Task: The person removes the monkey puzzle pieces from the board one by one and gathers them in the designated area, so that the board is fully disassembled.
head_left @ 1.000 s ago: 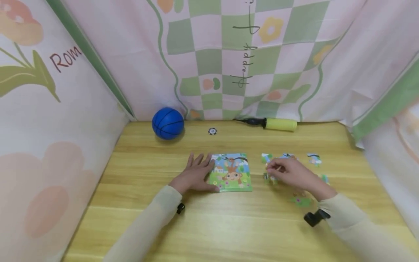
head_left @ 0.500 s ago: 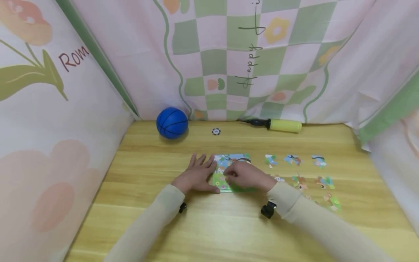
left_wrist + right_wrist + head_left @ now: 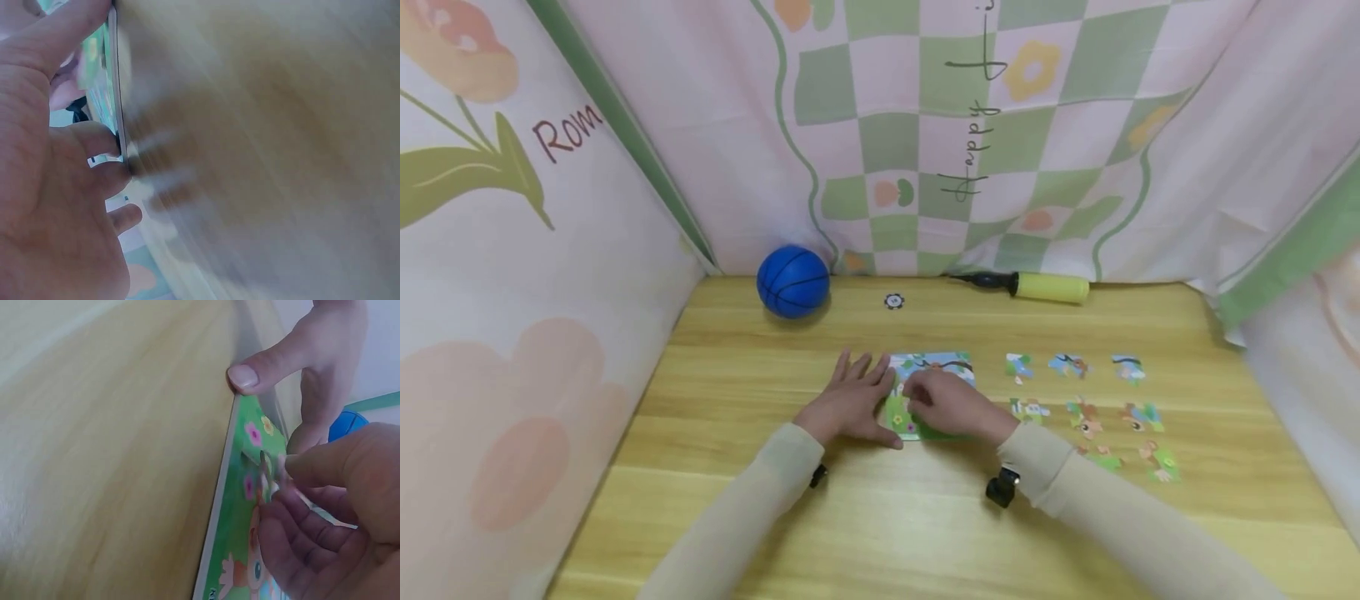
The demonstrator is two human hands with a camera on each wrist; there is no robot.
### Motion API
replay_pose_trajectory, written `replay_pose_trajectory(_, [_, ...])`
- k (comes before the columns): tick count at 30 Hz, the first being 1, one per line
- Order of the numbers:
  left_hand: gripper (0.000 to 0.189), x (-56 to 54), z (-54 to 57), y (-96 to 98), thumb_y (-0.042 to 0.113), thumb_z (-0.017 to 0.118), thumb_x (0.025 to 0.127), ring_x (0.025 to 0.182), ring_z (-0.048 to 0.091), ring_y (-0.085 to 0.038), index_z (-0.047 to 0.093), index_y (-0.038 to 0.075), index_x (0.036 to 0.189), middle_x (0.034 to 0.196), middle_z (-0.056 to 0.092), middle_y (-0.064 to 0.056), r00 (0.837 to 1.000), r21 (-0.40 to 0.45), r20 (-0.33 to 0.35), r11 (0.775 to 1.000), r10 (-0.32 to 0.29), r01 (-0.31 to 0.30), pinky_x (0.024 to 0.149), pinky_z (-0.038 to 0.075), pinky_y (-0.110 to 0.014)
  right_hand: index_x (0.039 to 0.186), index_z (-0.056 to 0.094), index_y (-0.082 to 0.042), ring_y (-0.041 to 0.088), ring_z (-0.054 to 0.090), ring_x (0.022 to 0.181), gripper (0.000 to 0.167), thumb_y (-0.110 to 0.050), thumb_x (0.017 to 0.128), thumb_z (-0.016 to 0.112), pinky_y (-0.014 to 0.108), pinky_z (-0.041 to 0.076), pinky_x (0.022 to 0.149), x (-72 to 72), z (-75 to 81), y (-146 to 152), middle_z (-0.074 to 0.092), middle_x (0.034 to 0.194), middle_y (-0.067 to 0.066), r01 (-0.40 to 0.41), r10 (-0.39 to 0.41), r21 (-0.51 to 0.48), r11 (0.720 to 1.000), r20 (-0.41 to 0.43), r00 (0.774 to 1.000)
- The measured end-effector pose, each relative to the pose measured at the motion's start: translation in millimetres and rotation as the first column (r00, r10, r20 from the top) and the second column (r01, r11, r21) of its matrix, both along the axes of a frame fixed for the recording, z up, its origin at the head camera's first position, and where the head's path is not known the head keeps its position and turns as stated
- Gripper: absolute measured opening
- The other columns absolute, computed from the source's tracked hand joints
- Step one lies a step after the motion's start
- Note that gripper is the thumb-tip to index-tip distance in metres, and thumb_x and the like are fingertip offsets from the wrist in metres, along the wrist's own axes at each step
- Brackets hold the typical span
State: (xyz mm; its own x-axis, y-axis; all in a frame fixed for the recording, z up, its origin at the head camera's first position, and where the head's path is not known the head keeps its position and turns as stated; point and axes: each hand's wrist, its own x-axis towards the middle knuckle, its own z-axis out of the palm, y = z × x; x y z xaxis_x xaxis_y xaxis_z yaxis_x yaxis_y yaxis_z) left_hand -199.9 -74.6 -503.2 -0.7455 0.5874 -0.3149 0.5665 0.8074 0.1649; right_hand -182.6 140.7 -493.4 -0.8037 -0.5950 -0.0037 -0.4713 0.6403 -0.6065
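My right hand is over the monkey picture puzzle board, pinching a small jigsaw puzzle piece between thumb and fingertips. In the right wrist view the piece stands tilted, close over the board's green flowered part. My left hand rests spread along the board's left edge. Its thumb touches the lower left corner, and its straight fingertips reach the upper part of that edge. The head view hides the pinched piece behind my right hand. Part of the monkey picture is covered too.
Right of the board, several loose puzzle pieces lie in rows on the wooden table. At the back are a blue ball, a round black-and-white chip and a yellow hand pump. Printed curtains enclose the back and sides.
From the loose pieces on the right, my right hand has moved left onto the board, with only a slight shift in the last half second. My left hand has stayed at the board's edge.
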Motion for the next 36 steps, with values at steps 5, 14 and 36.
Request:
replay_pose_trajectory(5, [0.122, -0.2, -0.2, 0.0, 0.085, 0.064, 0.074, 0.153, 0.000, -0.036, 0.019, 0.014, 0.163, 0.168, 0.005, -0.006, 1.000, 0.006, -0.006, 1.000, 0.008, -0.008, 0.115, -0.018, -0.056, 0.107, 0.067, -0.005, 0.008, 0.060, 0.076, 0.011, -0.007, 0.096, 0.068, 0.031, 0.054, 0.072, 1.7, 3.0, 0, 0.064, 0.086, -0.007, 0.033, -0.029, -0.092, 0.995, 0.044, 0.999])
replay_pose_trajectory(14, [0.124, 2.6, 0.7, 6.7, 0.086, 0.062, 0.073, 0.153, -0.001, -0.036, 0.017, 0.014, 0.163, 0.168, 0.001, -0.007, 1.000, 0.010, -0.010, 1.000, -0.014, 0.014, 0.114, -0.020, -0.055, 0.109, 0.071, -0.009, 0.011, 0.065, 0.088, 0.014, -0.013, 0.096, 0.070, 0.029, 0.057, 0.078, 34.1, 10.0, 77, 0.068, 0.095, -0.007, 0.092, -0.075, -0.146, 0.985, 0.116, 0.990])
replay_pose_trajectory(36, [0.125, 0.5, 0.2, 3.3, 0.086, 0.063, 0.073, 0.153, -0.004, -0.035, 0.014, 0.015, 0.164, 0.168, -0.001, -0.006, 1.000, 0.006, 0.010, 1.000, 0.000, 0.000, 0.114, -0.021, -0.055, 0.102, 0.074, -0.012, 0.008, 0.063, 0.083, 0.007, -0.014, 0.097, 0.071, 0.029, 0.055, 0.072, 67.8, 0.9, 164, 0.068, 0.091, -0.009, 0.256, -0.257, 0.026, 0.966, 0.069, 0.964])
